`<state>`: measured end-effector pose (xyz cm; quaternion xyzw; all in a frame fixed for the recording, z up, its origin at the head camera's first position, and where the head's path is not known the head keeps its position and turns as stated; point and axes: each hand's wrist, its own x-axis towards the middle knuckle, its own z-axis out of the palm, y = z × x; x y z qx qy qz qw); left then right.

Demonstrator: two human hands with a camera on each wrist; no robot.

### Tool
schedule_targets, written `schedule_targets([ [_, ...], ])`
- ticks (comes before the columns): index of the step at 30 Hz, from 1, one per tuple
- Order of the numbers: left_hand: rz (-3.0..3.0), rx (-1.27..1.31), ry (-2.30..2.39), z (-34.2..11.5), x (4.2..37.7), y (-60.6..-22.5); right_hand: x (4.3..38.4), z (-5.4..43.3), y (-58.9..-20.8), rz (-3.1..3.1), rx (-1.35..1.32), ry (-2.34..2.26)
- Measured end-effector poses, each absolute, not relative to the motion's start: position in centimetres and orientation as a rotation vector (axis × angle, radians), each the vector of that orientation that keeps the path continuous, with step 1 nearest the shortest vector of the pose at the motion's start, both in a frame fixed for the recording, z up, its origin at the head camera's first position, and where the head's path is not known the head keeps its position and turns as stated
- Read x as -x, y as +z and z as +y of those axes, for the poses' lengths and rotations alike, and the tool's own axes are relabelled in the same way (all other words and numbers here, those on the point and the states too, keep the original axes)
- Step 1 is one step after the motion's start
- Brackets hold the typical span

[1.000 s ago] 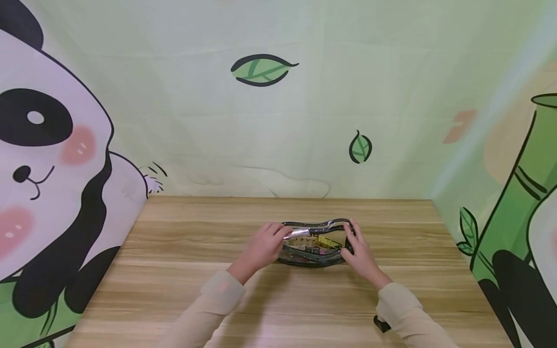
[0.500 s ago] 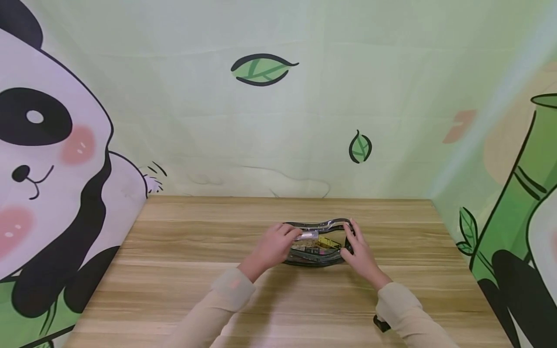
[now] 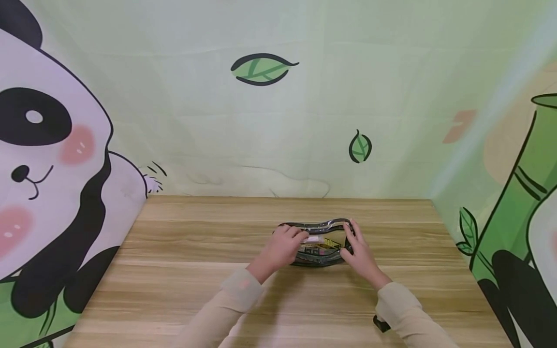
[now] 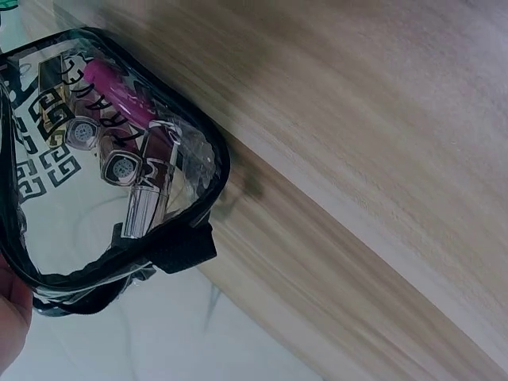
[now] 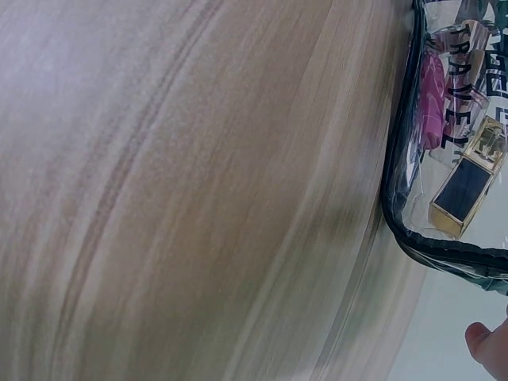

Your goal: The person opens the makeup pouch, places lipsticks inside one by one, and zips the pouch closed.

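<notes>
A clear cosmetic bag (image 3: pixel 320 261) with black trim stands unzipped on the table, its mouth spread wide. My left hand (image 3: pixel 280 247) reaches over its left side and pinches a small pale, see-through cosmetic tube (image 3: pixel 315 239) at the opening. With thumb and fingers, my right hand (image 3: pixel 360 251) holds the bag's right end. Through the wall lie a magenta tube (image 4: pixel 119 94), several clear-and-silver lipstick tubes (image 4: pixel 149 186) and a gold-and-black lipstick (image 5: pixel 468 181). Only part of the left hand (image 4: pixel 11 321) and a right fingertip (image 5: pixel 479 341) show in the wrist views.
The wood-grain table (image 3: pixel 196 232) stretches around the bag to a back edge against a green printed cloth (image 3: pixel 196 121). A small black object (image 3: pixel 381 324) sits by the right sleeve cuff.
My left hand has moved rightward and slightly down, carrying the tube over the bag's mouth toward its middle. The right hand and the bag have stayed nearly still.
</notes>
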<state>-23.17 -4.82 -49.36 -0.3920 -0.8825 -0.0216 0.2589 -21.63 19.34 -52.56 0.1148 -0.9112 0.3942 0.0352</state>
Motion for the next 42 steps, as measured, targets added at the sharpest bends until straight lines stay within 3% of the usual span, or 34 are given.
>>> schedule_targets([
  [42,-2.791,0.822,0.117,-2.9,22.1,-48.3,21.7,19.3,-52.7,-2.788,-0.358,1.200],
])
